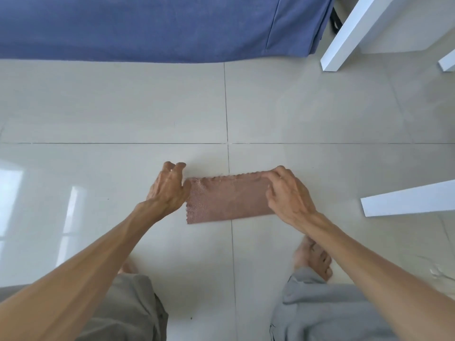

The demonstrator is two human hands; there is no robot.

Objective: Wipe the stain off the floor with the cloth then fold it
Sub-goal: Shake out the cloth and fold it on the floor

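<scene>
Head view: the left hand [170,187] sits at nine o'clock of the pink cloth [227,199], fingers curled, released. The cloth lies folded on the floor [123,107]. At three o'clock the right hand [286,193] pinches its far corner.

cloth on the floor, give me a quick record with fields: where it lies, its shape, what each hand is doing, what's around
cloth: pinkish brown, flat on the tiled floor, lying across a grout line
shape: long rectangle, looks folded once
left hand: at the cloth's left end, fingers loose
right hand: pinching the far right corner
stain: none visible
around: blue fabric beyond, white furniture legs at right
</scene>
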